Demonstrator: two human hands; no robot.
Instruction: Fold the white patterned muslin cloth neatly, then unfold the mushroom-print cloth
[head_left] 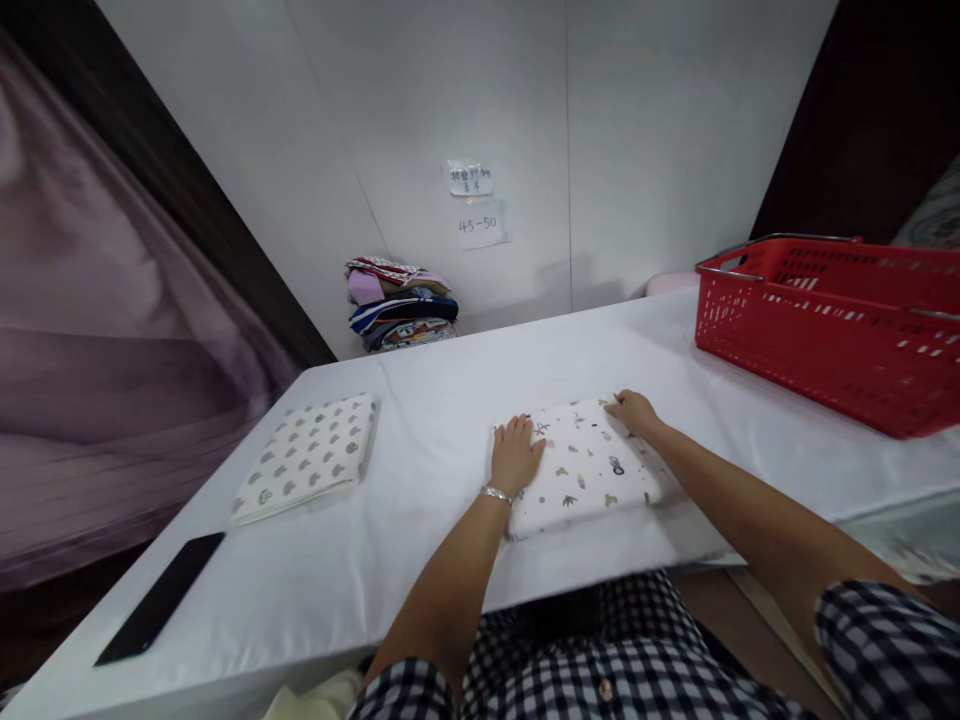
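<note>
A folded white cloth with small printed figures [581,470] lies flat on the white table [450,400] in front of me. My left hand [516,452] rests flat on its far left corner, fingers stretched out. My right hand [634,411] lies on its far right corner, fingers pressed down on the edge. Neither hand lifts anything. A second folded white cloth with a green leaf print [309,456] lies further left, apart from both hands.
A red plastic basket [825,310] stands at the table's right. A stack of folded coloured cloths [399,304] sits at the back by the wall. A black phone [161,597] lies near the front left edge. Paper notes [472,205] hang on the wall.
</note>
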